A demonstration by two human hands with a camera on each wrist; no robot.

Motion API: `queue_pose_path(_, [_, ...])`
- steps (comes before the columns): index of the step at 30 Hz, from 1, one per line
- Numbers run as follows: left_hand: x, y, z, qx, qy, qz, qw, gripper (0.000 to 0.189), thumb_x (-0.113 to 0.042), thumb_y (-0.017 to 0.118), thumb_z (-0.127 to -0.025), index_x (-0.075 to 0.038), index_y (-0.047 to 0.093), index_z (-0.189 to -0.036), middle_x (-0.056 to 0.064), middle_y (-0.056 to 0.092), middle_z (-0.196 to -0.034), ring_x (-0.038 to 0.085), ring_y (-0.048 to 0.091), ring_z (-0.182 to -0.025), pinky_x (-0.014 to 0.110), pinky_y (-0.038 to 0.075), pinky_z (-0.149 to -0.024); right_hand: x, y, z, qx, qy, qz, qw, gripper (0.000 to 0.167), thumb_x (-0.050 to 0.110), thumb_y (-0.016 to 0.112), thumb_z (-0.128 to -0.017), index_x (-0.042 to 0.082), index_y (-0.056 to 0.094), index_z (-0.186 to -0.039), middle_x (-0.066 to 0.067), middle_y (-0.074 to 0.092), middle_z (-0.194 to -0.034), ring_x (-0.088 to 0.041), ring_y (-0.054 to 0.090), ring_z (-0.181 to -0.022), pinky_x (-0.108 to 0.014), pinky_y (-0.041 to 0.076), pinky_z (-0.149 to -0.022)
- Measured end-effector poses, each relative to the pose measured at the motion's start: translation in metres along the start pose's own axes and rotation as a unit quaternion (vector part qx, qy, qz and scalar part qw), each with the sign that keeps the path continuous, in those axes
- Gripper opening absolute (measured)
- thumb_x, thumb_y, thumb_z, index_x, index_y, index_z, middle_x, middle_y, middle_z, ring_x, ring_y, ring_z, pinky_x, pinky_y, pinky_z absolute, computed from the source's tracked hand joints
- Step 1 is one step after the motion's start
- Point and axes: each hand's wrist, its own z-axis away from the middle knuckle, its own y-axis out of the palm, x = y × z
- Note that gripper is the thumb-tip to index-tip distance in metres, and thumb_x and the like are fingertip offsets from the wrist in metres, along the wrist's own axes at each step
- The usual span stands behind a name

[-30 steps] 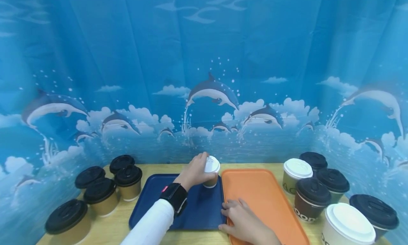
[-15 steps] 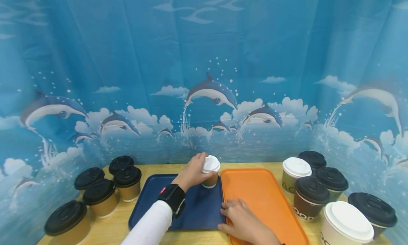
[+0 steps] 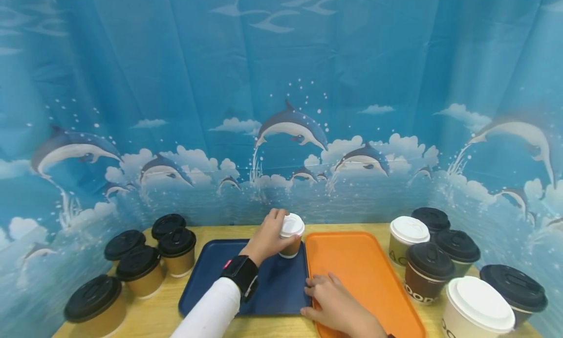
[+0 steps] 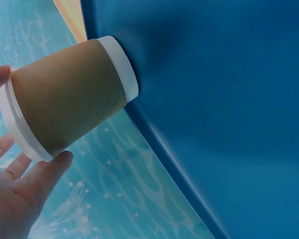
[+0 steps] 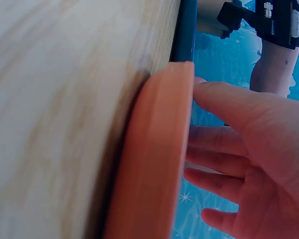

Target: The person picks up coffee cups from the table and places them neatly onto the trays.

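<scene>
as little displacement is noted since the earlier head views, a steady hold is judged. the brown-and-white paper cup (image 4: 70,94), undented where visible, is gripped at its white lid (image 3: 293,224) by the fingers of the left hand (image 3: 267,237), at the far right corner of the navy tray (image 3: 274,294). relaxed fingers of the right hand (image 3: 327,299) are rested at the orange tray (image 3: 356,269).

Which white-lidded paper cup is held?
The brown, white-lidded paper cup at the far right corner of the navy rectangular tray, gripped by the left hand. The other two white-lidded cups stand right of the orange rectangular tray, untouched.
</scene>
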Motion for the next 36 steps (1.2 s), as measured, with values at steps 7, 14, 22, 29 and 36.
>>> queue_pose_path(7, [-0.002,-0.003,0.001,0.007,-0.022,-0.016,0.9996,0.069,-0.045,0.074,-0.091,-0.006,0.048,-0.142,0.017,0.053,-0.133,0.032,0.056,-0.116,0.047,0.056,-0.091,0.001,0.000,-0.002,0.011,0.005,-0.013,0.9998,0.046,0.038,0.080,-0.087,0.002,0.077,-0.114,-0.015,0.069,-0.125,-0.031,0.060,-0.123,-0.068,0.036,-0.106])
queue_pose_path(14, [-0.001,-0.006,0.006,0.008,-0.039,-0.020,0.9990,0.068,-0.046,0.074,-0.091,-0.006,0.051,-0.140,0.017,0.058,-0.132,0.031,0.061,-0.112,0.047,0.057,-0.090,0.003,0.000,-0.003,0.014,0.005,-0.011,0.9998,0.045,0.038,0.080,-0.086,0.002,0.077,-0.114,-0.014,0.070,-0.124,-0.030,0.061,-0.121,-0.067,0.036,-0.106])
queue_pose_path(22, [0.003,-0.008,0.009,0.003,-0.049,0.002,0.9988,0.068,-0.045,0.076,-0.090,-0.006,0.051,-0.140,0.016,0.060,-0.129,0.030,0.063,-0.110,0.047,0.057,-0.089,0.005,0.001,-0.006,0.020,0.005,-0.017,0.9996,0.045,0.037,0.080,-0.086,0.002,0.077,-0.114,-0.015,0.070,-0.124,-0.030,0.061,-0.122,-0.068,0.037,-0.106])
queue_pose_path(29, [0.002,-0.007,0.010,-0.008,-0.033,-0.022,0.9992,0.069,-0.046,0.074,-0.091,-0.006,0.050,-0.141,0.018,0.055,-0.135,0.032,0.059,-0.115,0.047,0.057,-0.087,0.007,0.000,-0.007,0.024,0.005,-0.025,0.9994,0.045,0.036,0.080,-0.087,0.002,0.076,-0.115,-0.016,0.069,-0.125,-0.031,0.060,-0.123,-0.068,0.036,-0.106])
queue_pose_path(36, [0.004,-0.023,0.015,-0.015,-0.034,-0.048,0.9982,0.070,-0.048,0.074,-0.091,-0.006,0.050,-0.142,0.016,0.055,-0.137,0.032,0.057,-0.124,0.048,0.053,-0.097,0.000,-0.001,-0.001,0.005,0.000,-0.028,0.9996,0.044,0.035,0.081,-0.087,0.000,0.076,-0.113,-0.017,0.069,-0.125,-0.033,0.061,-0.121,-0.071,0.037,-0.104])
